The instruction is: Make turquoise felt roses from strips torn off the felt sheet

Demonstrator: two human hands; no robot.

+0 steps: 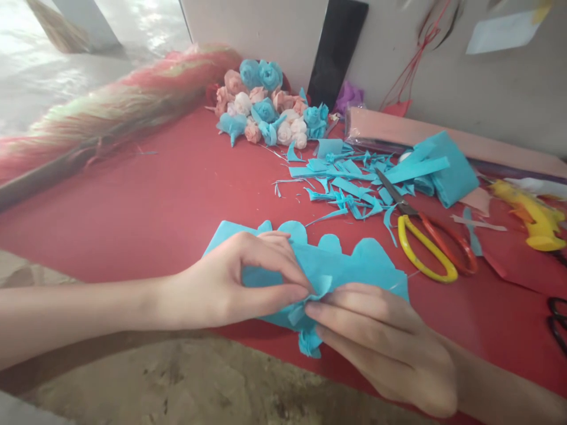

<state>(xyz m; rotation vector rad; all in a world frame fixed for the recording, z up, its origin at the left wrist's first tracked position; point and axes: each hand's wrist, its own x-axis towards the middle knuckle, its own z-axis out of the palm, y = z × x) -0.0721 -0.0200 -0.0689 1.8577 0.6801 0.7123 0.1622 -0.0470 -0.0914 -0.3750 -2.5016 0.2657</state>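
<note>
Blue crepe paper [367,265] with a scalloped far edge lies near the red table's front edge, under both hands. My left hand [248,283] comes in from the left, thumb and forefinger pinched on a small blue paper piece [323,287]. Against the same piece, my right hand [385,342] presses its thumb and fingertips from the right. A crumpled blue bit [310,343] hangs just below the fingertips. The exact folds between the fingers are hidden.
Scissors [427,245] with yellow and red handles lie right of the paper, beside blue scraps [354,183]. Paper roses [266,112] are heaped at the back. A yellow glue gun [531,215] sits far right, a fringed bundle [110,112] at the left.
</note>
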